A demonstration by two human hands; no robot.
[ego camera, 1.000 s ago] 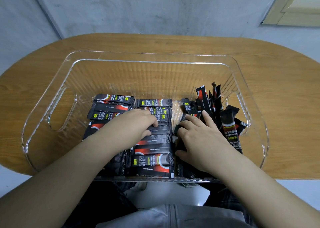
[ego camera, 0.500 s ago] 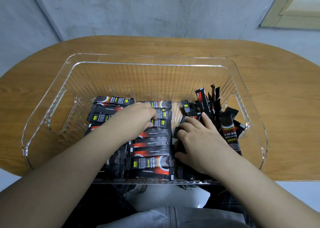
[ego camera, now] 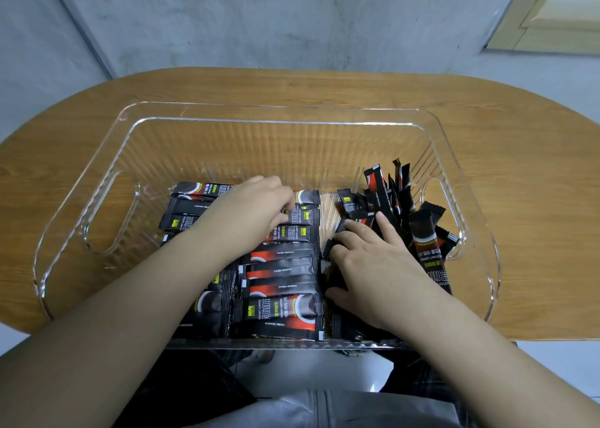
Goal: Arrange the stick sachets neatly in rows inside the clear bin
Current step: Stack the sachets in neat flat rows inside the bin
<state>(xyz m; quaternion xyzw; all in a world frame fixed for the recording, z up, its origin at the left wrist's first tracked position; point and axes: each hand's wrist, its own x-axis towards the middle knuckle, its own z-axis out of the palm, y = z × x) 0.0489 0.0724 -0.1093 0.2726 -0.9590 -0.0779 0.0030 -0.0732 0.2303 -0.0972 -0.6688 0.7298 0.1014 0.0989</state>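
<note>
A clear bin (ego camera: pixel 279 116) sits on a wooden table. Black and red stick sachets lie flat in two rows (ego camera: pixel 282 275) across its left and middle floor. A loose pile of sachets (ego camera: pixel 396 200) leans against the right wall, some standing on end. My left hand (ego camera: pixel 253 207) rests palm down on the far sachets of the rows, fingers curled onto one sachet. My right hand (ego camera: pixel 367 265) lies on sachets at the pile's left edge, fingers spread and pressing down. Whatever is under each palm is hidden.
The oval wooden table (ego camera: pixel 519 168) extends past the bin on both sides. The bin has cut-out handles on its left wall (ego camera: pixel 107 220) and right wall (ego camera: pixel 435 194). A grey concrete wall stands behind. My lap shows below the table's near edge.
My left hand has slid toward the far end of the rows. My right hand has stayed on the pile's left edge, shifting only slightly.
</note>
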